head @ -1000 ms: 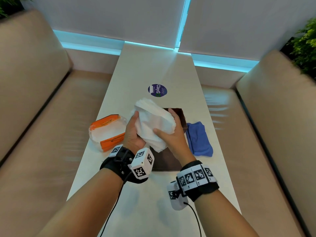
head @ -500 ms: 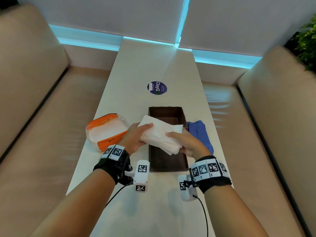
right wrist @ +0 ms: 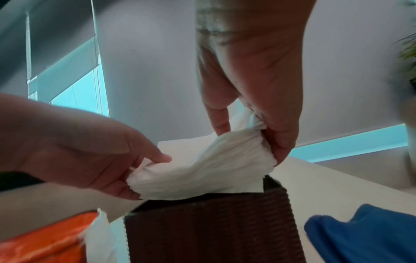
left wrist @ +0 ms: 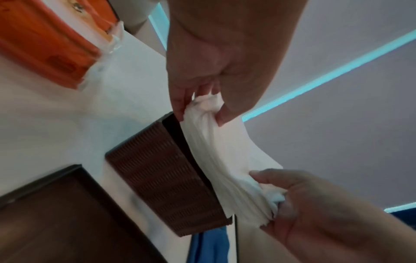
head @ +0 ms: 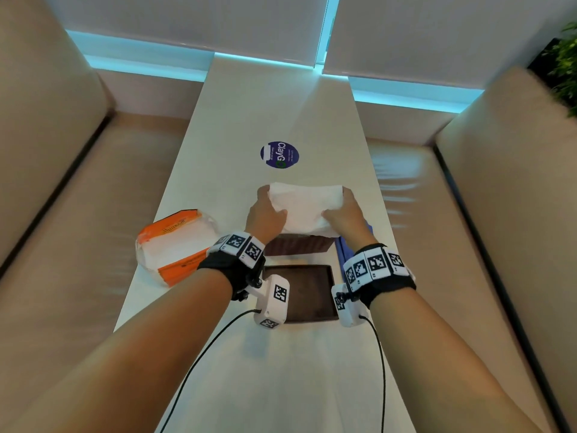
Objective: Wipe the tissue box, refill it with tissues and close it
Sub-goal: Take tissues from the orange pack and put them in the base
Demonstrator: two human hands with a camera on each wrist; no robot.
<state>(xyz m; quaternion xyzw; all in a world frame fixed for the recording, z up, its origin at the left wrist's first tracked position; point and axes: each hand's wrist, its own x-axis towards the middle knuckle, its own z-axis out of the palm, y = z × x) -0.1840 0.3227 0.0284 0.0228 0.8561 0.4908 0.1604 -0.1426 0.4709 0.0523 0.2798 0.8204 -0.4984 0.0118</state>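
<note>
Both hands hold a thick stack of white tissues (head: 304, 207) by its two ends, level over the open top of the brown woven tissue box (head: 296, 246). My left hand (head: 268, 207) pinches the left end and my right hand (head: 343, 207) the right end. In the left wrist view the tissues (left wrist: 213, 151) touch the rim of the box (left wrist: 171, 186). In the right wrist view the tissues' (right wrist: 202, 169) lower edge sits in the box (right wrist: 213, 227) opening. The brown lid (head: 301, 292) lies flat just in front of the box.
An opened orange tissue pack (head: 175, 245) lies left of the box. A blue cloth (head: 343, 248) lies right of it. A round purple sticker (head: 279, 154) is farther along the white table (head: 281, 385). Beige sofa seats flank the table on both sides.
The tissue stack went from raised and bunched between my hands to level and lower, at the box opening. Each hand shifted out to one end of the stack.
</note>
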